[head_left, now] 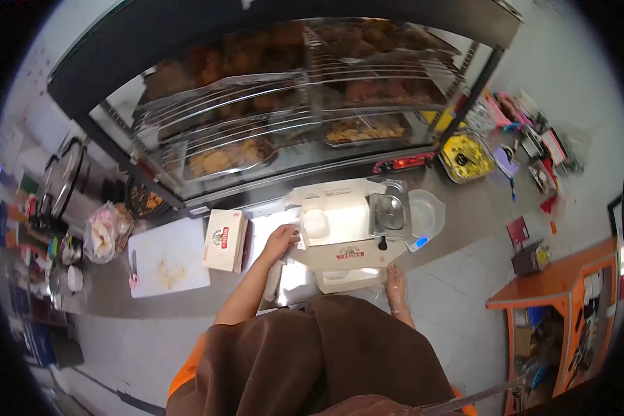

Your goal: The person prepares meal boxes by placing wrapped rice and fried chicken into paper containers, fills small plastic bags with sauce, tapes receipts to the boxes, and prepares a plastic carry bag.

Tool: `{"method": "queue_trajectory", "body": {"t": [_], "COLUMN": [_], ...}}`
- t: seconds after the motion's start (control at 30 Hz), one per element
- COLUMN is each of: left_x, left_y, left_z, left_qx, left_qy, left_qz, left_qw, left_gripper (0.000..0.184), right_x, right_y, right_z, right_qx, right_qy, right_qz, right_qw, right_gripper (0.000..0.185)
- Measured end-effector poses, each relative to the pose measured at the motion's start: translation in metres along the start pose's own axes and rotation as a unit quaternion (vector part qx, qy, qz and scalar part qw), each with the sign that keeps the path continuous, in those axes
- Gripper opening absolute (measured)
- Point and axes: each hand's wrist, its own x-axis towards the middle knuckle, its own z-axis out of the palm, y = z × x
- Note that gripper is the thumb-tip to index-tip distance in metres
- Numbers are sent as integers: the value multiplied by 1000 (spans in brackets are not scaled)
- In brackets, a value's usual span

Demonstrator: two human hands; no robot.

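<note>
1. Brown cloth of the apron (256,353) is seen nearest, below the worktop (461,201).
2. The right hand (396,286), seemingly covered by a clear glove, is placed at the near right corner of the open box (350,225). Its fingertips are set against the flap (319,258) there; whether the card is pinched cannot be told.
3. The left hand (280,243) is loosely curled, its fingers pointed rightward at the box's left side. Contact cannot be made out.
4. The box is laid in the middle of the worktop, towards the near edge, its long axis run from left to right. It is flanked by both hands: rightward from the left one, leftward and farther out from the right one. The corner is more closely met by the right hand.
5. A pale round item (317,223) is held in the box's left half, just beyond the left fingertips.
6. A closed box (222,239) is stood left of the left hand, beside the board (177,253).
7. Steel pans (390,208) and a clear tub (428,213) are lined up on the right.
8. The far edge is taken up by the warmer (284,182).
</note>
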Motion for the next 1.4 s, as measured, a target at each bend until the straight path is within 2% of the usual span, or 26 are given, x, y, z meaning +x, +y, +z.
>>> {"method": "queue_trajectory", "body": {"t": [0.13,0.23,0.3,0.37,0.43,0.5,0.53,0.57,0.6,0.67,0.73,0.8,0.9,0.93,1.03,1.07,1.17,1.23,1.3,1.37,1.4], "left_x": [-56,-92,-107,-119,-120,-123,-125,-128,-128,-128,-125,-122,-121,-120,-128,-132,-146,-158,-169,-178,-180], "left_y": [3,10,10,12,3,2,4,8,11,12,12,5,-4,-4,9,11,17,8,-12,-24,-26], "left_z": [-37,-64,-86,-103,-119,-123,-120,-117,-113,-100,-78,-53,-14,-2,21,24,21,21,15,21,27], "left_qx": [26,46,59,77,77,74,87,99,113,68,43,40,4,-8,61,61,52,23,40,58,50], "left_qy": [15,42,46,61,67,62,71,83,95,122,163,215,255,248,224,240,293,333,348,356,348], "left_qz": [88,146,177,155,157,162,167,172,179,177,197,231,199,185,175,177,193,214,170,115,122], "left_qw": [996,987,981,983,982,982,980,977,973,974,966,948,946,951,957,953,935,918,921,925,928], "left_gripper": [29,26,24,22,22,21,21,21,20,20,19,19,19,18,17,17,17,17,18,18,18], "right_x": [-6,-12,-13,-31,15,38,55,98,136,193,274,302,316,305,326,306,319,304,281,273,267], "right_y": [-37,-36,-90,-180,-155,-220,-259,-269,-273,-292,-275,-286,-292,-300,-291,-307,-306,-316,-322,-313,-311], "right_z": [17,7,-24,-42,-90,-81,-71,-77,-83,-85,-95,-98,-96,-95,-81,-79,-81,-84,-80,-70,-63], "right_qx": [-95,-280,-445,-507,-369,-265,-176,-153,-137,-158,-142,-159,-42,-22,-64,-143,-57,-46,-63,-59,-68], "right_qy": [-37,36,-120,-215,-268,-68,-21,0,47,175,226,292,274,236,339,398,384,331,286,225,199], "right_qz": [-46,-110,-10,16,-91,-117,-150,-166,-285,-323,-350,-373,-297,-288,-398,-361,-401,-348,-299,-384,-420], "right_qw": [994,953,887,834,885,955,973,974,947,916,898,866,914,928,850,831,830,876,908,894,883], "right_gripper": [45,42,35,30,32,32,32,33,40,45,47,46,41,36,32,30,28,27,26,23,22]}}
